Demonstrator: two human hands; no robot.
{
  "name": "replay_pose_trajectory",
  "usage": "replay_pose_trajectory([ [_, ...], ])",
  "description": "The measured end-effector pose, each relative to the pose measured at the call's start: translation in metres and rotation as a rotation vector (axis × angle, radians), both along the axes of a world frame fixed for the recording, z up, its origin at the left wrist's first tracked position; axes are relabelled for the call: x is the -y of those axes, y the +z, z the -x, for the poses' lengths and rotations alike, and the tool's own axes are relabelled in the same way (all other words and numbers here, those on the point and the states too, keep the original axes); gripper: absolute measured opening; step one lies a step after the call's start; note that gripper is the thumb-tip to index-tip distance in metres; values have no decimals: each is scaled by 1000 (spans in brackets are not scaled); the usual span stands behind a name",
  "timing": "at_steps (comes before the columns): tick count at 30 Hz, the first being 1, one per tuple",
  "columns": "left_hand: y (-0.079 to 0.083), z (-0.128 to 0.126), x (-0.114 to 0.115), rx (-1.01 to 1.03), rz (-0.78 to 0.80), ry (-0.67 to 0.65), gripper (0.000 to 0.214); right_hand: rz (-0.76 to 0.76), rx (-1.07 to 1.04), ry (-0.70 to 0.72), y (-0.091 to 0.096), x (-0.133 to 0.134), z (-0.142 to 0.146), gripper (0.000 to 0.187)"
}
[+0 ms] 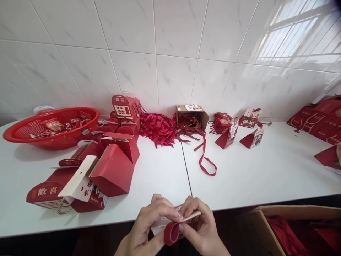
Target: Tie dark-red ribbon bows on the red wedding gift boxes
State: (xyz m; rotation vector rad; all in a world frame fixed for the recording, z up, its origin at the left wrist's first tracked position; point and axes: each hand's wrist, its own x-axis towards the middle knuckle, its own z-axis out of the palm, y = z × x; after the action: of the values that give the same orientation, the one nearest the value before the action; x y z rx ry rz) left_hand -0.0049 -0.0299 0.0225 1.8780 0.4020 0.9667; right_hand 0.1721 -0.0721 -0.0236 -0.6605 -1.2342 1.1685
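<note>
Left hand (149,225): fingers curled around folded card (194,214), thumb against looped red ribbon (167,234). Right hand (202,224): just beside left, thumb and fingers pinching same card. Card and ribbon between both hands, at near edge of table (165,185). Beyond right hand: loose ribbon strip (209,172). Left of left hand: red box (114,172); farther left, red basket (61,143). Right of right hand, lower: carton (301,212).
</note>
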Motion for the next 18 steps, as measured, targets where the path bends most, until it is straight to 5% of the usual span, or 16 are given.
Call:
replay_pose_trajectory([
  [12,-16,-7,20,-91,77,196,47,86,66,-214,5,1,-11,16],
  [16,-8,-6,18,-192,-191,372,63,251,103,-369,10,-4,-39,23],
  [18,-4,5,8,-196,-382,616,66,356,41,-566,15,-11,-69,30],
])
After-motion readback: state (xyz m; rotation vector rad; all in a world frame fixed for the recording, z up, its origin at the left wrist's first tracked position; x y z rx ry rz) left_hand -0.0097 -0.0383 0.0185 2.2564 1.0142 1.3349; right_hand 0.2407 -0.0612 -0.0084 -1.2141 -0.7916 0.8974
